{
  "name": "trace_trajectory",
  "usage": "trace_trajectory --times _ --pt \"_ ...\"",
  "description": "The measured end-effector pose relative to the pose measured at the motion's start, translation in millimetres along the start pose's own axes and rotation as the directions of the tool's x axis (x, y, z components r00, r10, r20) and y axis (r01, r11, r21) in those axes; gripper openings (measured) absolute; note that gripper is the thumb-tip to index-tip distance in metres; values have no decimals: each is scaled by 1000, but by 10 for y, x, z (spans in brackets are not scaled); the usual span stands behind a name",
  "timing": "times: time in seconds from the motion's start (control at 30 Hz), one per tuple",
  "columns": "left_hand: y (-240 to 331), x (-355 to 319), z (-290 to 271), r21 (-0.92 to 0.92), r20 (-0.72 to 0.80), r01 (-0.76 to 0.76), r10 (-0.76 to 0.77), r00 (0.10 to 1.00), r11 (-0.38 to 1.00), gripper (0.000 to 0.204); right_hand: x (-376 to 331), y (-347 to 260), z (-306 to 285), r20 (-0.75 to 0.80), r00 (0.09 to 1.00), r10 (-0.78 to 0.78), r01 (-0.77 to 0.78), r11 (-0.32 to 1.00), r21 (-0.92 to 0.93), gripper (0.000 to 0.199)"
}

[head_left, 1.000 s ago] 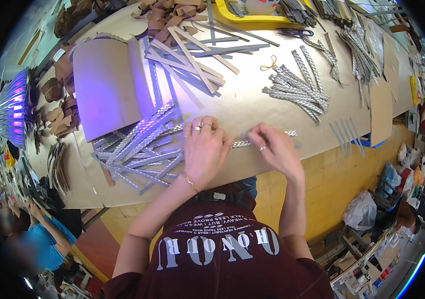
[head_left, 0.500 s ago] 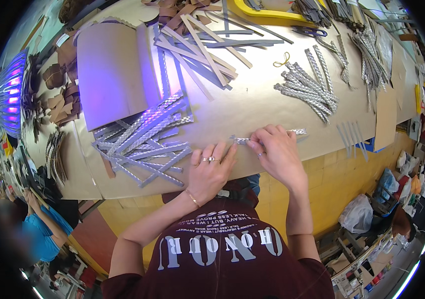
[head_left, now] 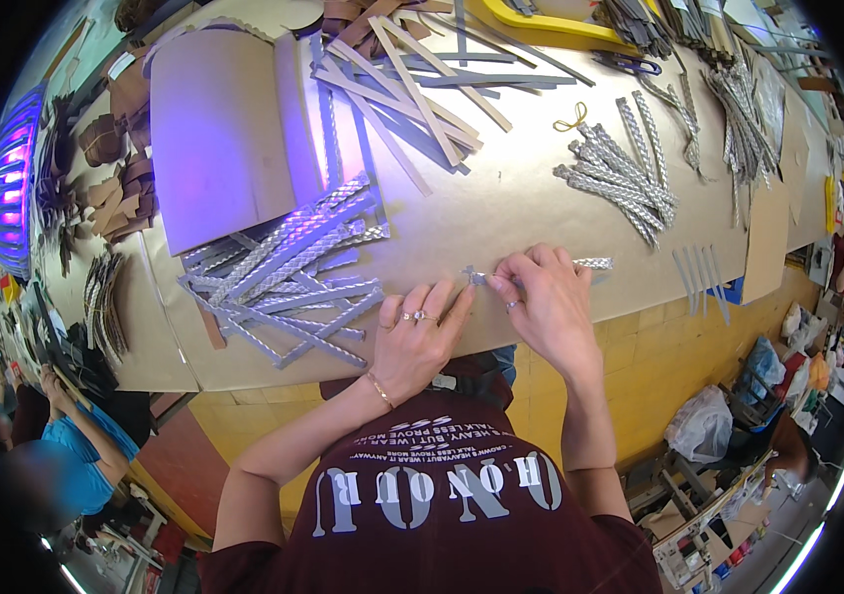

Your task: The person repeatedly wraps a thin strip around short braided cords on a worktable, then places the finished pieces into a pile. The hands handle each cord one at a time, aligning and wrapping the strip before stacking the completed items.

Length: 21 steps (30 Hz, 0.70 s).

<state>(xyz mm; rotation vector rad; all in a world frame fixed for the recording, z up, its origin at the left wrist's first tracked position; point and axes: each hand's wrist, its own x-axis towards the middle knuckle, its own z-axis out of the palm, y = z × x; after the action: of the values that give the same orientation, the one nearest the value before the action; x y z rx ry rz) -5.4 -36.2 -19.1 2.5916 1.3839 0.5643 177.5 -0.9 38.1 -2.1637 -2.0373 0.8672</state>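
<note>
A silver braided strip [head_left: 595,263] lies near the table's front edge, its middle hidden under my right hand [head_left: 548,302]. That hand's thumb and forefinger pinch it close to its left end, where small loose strands [head_left: 474,276] stick out. My left hand [head_left: 420,332] rests on the table just left of that end. Its fingers are stretched out, and the forefinger tip is at or beside the loose strands; I cannot tell whether it touches them. To its left lies a pile of silver braided and flat grey strips [head_left: 283,282].
A tied bundle of silver braids [head_left: 625,173] lies at the right, with several thin grey strips [head_left: 701,272] by the edge. Beige and grey strips [head_left: 422,84] lie farther back. A large brown sheet [head_left: 219,139] covers the left. Another person [head_left: 81,445] is at lower left.
My right hand has slid slightly left along the braided strip, and its fingertips now sit nearer the frayed end. The left hand has barely moved.
</note>
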Motion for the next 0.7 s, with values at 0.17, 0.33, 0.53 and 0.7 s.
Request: trace_trajectory --times 0.17,0.33,0.53,0.7 --pt "4 4 -12 -38 2 20 -20 1000 999 39 1 -2 -3 10 1000 8 -7 1000 -19 12" --pt "24 35 -30 -4 9 17 -17 1000 1000 42 -3 -16 25 -7 1000 17 -17 999 -48 13" --pt "97 82 -61 145 110 -15 -1 994 989 45 -16 45 39 -37 999 -36 35 999 -26 14" --pt "129 109 -88 190 135 -45 19 991 981 44 -1 256 -101 13 998 -67 67 998 10 15"
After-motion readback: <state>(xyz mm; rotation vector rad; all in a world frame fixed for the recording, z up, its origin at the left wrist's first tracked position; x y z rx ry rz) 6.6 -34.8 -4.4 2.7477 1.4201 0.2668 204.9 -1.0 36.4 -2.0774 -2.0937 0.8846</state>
